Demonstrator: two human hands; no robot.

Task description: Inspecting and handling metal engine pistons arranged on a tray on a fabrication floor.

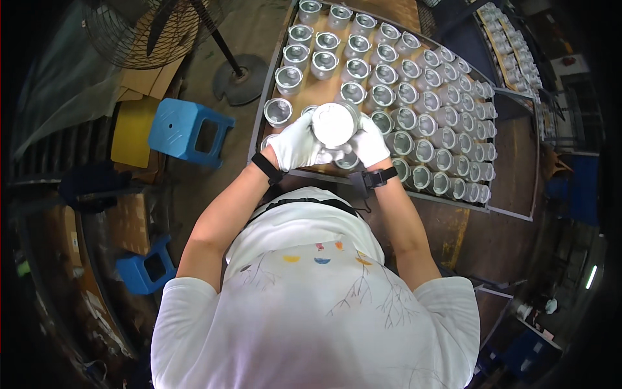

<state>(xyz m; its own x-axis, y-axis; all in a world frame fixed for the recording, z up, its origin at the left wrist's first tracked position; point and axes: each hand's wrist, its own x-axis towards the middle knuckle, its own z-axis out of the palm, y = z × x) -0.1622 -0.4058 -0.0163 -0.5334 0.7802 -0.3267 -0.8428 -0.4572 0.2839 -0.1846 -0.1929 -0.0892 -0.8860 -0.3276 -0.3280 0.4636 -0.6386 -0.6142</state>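
A silver, cup-shaped metal housing [334,124] is held up between both gloved hands, its bright round end facing me. My left hand [293,144], in a white glove, closes on its left side with fingers reaching beneath it. From the right, my right hand [370,141], also gloved, grips the other side; some of its fingers are hidden behind the part. Below and beyond the hands, rows of similar open-topped metal housings [405,118] stand on a brown board in a metal-framed tray [269,87]. One housing [278,111] stands just beyond my left hand.
On the left are a blue plastic stool [175,129], a second blue stool [146,267] and a floor fan with a wire cage [139,35] and round base [240,79]. A yellow sheet [135,133] leans near cardboard. Another rack of similar parts [508,48] stands at the far right.
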